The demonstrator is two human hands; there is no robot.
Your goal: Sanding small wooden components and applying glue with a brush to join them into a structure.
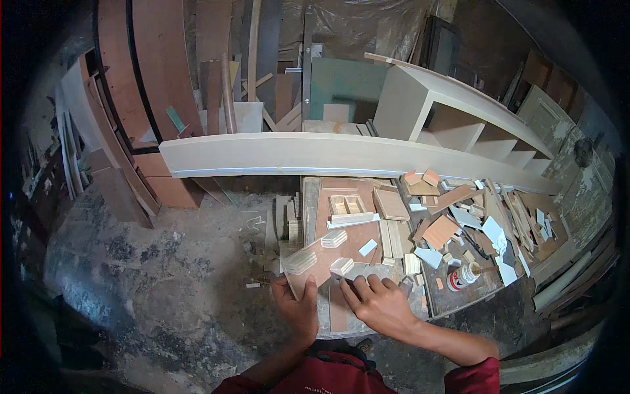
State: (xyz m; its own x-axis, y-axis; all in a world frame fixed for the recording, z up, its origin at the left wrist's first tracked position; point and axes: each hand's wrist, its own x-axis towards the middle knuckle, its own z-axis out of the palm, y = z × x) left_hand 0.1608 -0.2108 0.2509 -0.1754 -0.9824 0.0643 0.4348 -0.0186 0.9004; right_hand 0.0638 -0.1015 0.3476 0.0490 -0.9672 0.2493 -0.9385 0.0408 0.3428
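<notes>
My left hand (296, 308) is closed on the near end of a thin, pale panel (296, 284), thumb on top and fingers underneath. A plywood block with striped, layered edges (300, 263) shows on the panel. My right hand (380, 305) is closed in a pinch over the bench's near edge; a small dark tip shows at its fingers, too small to name. Just beyond those fingertips sits a second striped plywood block (342, 266). Farther off lies a third striped block (334, 238), beside the panel's far end.
A small divided wooden box (348, 207) stands on the workbench. Wood offcuts (440, 232) and an open white jar (463, 276) crowd its right side. A long pale board (275, 153) spans the back, before a shelf unit (459, 108). Concrete floor (177, 276) lies left.
</notes>
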